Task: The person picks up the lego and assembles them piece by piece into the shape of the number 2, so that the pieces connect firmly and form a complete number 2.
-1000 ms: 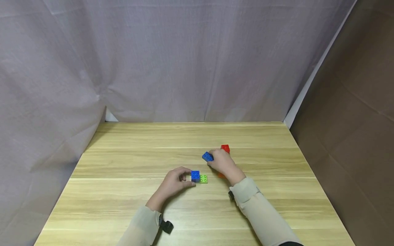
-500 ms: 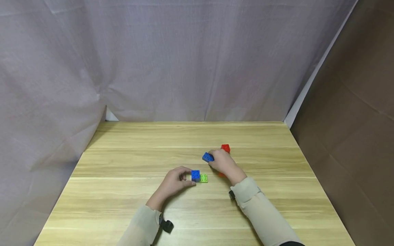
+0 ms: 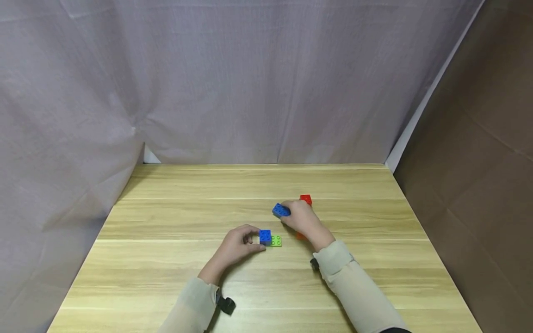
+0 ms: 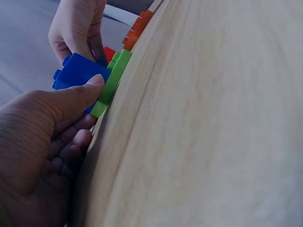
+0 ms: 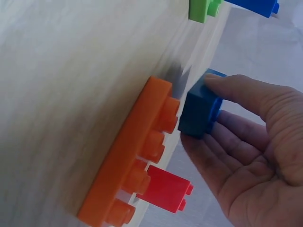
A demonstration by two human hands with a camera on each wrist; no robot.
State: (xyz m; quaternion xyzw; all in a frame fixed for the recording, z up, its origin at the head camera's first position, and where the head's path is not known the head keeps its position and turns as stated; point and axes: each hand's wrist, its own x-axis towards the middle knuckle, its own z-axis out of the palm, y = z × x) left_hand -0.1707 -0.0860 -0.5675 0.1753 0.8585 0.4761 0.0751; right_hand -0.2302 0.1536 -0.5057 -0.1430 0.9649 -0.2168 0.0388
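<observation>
My left hand (image 3: 235, 247) holds a blue toy brick (image 3: 265, 237) between thumb and fingers. This brick sits on the left part of a thin green brick (image 3: 276, 241), whose studs show on the right. In the left wrist view, the thumb presses against the near side of the blue brick (image 4: 80, 71). Farther back, my right hand (image 3: 305, 219) pinches a second blue brick (image 3: 281, 210) at one end, thumb and fingers on opposite sides. The right wrist view has this blue brick (image 5: 199, 109) close over the table beside a shadow.
An orange brick (image 5: 123, 156) with a row of studs lies on the table (image 3: 187, 199) under the right hand, mostly hidden from the head view. Beyond the right hand stands a red brick (image 3: 306, 199). Grey cloth (image 3: 216, 83) hangs behind the table, brown cloth (image 3: 470, 185) at right.
The blue brick in my right hand has shifted very slightly away from me and to the left. My left hand holds its place on the other blue brick.
</observation>
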